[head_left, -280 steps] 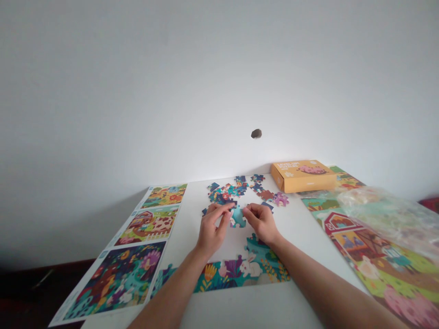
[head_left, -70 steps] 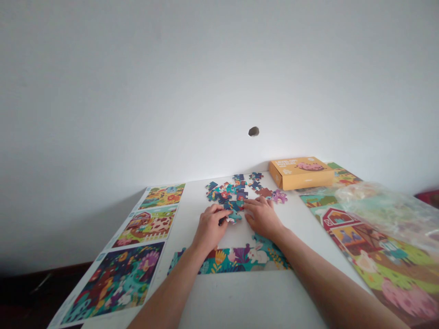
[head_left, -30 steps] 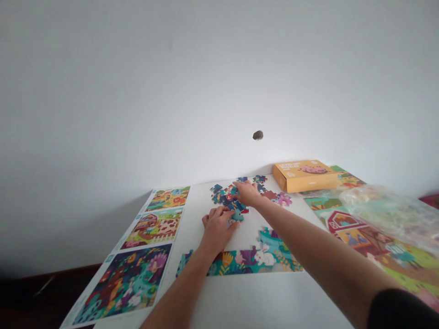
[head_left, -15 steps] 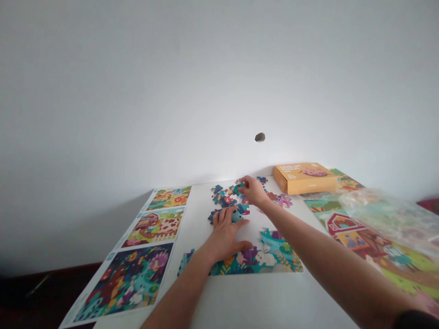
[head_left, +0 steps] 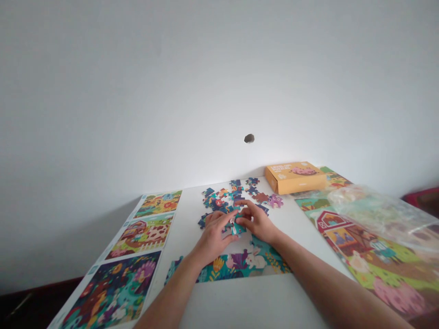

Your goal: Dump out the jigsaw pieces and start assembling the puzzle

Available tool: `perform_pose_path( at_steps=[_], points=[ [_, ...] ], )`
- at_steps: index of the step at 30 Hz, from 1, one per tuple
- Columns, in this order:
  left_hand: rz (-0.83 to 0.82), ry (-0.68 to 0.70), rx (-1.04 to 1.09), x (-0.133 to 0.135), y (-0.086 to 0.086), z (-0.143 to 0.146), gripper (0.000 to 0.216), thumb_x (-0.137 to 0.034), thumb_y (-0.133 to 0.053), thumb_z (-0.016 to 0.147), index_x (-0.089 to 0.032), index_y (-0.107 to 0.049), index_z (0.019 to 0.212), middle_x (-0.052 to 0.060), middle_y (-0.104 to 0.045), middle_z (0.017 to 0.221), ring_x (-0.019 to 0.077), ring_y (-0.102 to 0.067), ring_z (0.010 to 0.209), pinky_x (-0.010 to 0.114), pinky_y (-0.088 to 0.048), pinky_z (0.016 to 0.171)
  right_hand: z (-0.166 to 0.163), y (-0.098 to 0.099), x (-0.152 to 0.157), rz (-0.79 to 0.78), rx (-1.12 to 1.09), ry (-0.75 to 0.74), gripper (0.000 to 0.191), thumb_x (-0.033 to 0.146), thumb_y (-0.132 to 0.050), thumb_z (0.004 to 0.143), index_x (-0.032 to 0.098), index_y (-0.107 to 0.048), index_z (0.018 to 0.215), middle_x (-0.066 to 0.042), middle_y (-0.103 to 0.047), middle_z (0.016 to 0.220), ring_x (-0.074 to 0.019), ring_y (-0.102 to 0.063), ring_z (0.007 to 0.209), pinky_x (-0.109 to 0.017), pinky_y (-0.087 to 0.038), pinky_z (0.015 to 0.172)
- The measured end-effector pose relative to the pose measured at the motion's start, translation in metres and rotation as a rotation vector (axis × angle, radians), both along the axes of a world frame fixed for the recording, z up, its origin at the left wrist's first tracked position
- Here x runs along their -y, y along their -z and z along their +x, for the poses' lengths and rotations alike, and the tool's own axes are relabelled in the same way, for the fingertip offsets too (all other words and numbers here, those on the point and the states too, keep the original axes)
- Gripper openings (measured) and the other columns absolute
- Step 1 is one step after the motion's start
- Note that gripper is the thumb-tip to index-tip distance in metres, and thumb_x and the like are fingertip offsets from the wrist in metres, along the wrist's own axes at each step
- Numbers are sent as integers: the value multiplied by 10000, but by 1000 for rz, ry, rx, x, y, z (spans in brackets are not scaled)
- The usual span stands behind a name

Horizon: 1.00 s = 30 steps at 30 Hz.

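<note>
A teal jigsaw piece (head_left: pixel 239 227) with a white patch is between my two hands, above the white table. My right hand (head_left: pixel 257 221) grips its right side with thumb and fingers. From the left, my left hand (head_left: pixel 213 236) has its index finger and thumb closed around the near-left edge of the same piece. Below them lies a joined strip of puzzle (head_left: pixel 240 264) with a white rabbit and plants, partly covered by my forearms. Just beyond my fingers, loose jigsaw pieces (head_left: pixel 219 201) are scattered, some overlapping.
An orange puzzle box (head_left: pixel 297 178) stands at the back right against the white wall (head_left: pixel 171 91). Beside it lie a farm picture sheet (head_left: pixel 373 246) and a crumpled clear plastic bag (head_left: pixel 384 212). On the left is a sheet of three printed pictures (head_left: pixel 140 237).
My right hand has come back from the loose pieces towards my left hand, bringing the teal jigsaw piece. My left hand has lifted to meet it. The view has shifted slightly right.
</note>
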<state>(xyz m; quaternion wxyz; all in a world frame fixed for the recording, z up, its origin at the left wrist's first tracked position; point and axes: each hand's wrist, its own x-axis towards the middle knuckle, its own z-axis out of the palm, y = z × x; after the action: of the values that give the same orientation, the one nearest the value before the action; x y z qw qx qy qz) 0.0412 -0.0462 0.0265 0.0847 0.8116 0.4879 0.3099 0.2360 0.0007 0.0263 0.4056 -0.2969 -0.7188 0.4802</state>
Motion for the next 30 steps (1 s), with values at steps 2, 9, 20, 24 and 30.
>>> perform_pose_path(
  at_steps=[2, 9, 20, 24, 30],
  points=[
    [-4, -7, 27, 2, -3, -1, 661, -304, -745, 754, -301, -496, 1367, 59, -629, 1115, 250, -562, 1053, 416, -440, 957, -2, 2, -3, -45, -43, 43, 506, 390, -673, 813, 217, -457, 1237, 80, -498, 647, -111, -462, 582, -244, -369, 585],
    [-21, -12, 164, 0, -11, 0, 170, -300, -536, 913, -221, -646, 1016, 49, -682, 1030, 204, -617, 998, 370, -438, 942, -3, 9, -10, -108, -156, 113, 502, 425, -733, 754, 215, -512, 1153, 51, -597, 686, -120, -527, 610, -247, -388, 575],
    [-115, 31, 105, 1, -13, 1, 220, -239, -579, 864, -246, -716, 1036, 13, -694, 838, 185, -619, 857, 335, -447, 859, 1, 4, -3, -2, 27, -3, 330, 343, -706, 784, 198, -601, 1061, 55, -588, 649, -96, -494, 563, -225, -372, 571],
    [-208, 35, 86, 4, -19, 4, 161, -233, -652, 804, -220, -706, 955, 6, -711, 803, 204, -620, 901, 357, -415, 910, 6, 5, -5, 20, 139, -73, 289, 282, -696, 777, 178, -634, 1039, 50, -603, 626, -88, -490, 535, -206, -361, 535],
    [-260, 36, -1, 7, -24, 7, 55, -249, -689, 776, -213, -677, 816, -1, -704, 792, 214, -612, 890, 381, -368, 918, 8, 8, -7, 40, 242, -141, 337, 226, -696, 752, 170, -647, 1081, 46, -618, 642, -73, -464, 518, -185, -346, 504]
  ],
)
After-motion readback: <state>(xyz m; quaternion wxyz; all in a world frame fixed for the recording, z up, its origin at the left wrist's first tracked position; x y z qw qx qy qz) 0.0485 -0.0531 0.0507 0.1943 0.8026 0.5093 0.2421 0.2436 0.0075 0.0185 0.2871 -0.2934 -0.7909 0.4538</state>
